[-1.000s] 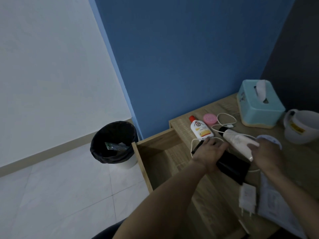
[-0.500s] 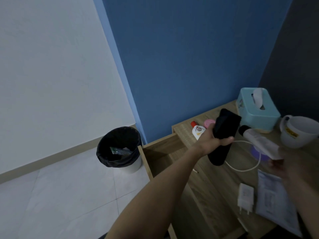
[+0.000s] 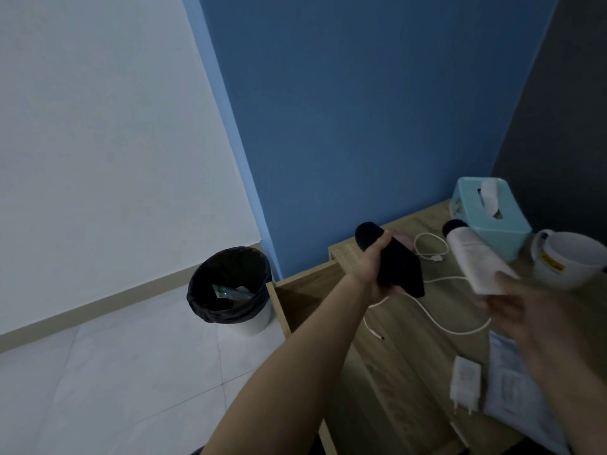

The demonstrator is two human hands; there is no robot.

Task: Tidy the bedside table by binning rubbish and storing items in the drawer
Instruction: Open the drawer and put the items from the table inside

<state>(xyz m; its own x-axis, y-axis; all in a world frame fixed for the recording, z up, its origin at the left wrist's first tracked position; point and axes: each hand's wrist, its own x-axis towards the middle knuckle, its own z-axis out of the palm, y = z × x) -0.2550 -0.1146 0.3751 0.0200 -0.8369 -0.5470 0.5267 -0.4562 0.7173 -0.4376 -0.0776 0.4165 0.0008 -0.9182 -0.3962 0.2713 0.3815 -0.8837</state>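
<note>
My left hand grips a black oblong case and holds it in the air over the back of the open drawer. My right hand, blurred, holds a white tube with a black cap by its flat end, above the bedside table. A white cable trails across the tabletop and dangles over the drawer. A white charger plug and a printed paper sheet lie near the front edge. A pink lid is mostly hidden behind the case.
A bin with a black liner stands on the tiled floor left of the table, with some rubbish inside. A teal tissue box and a white mug sit at the back right. Blue wall is behind.
My left hand has lifted the black case off the table and tilted it. My right hand has raised the white tube. The white bottle with the red cap is no longer visible.
</note>
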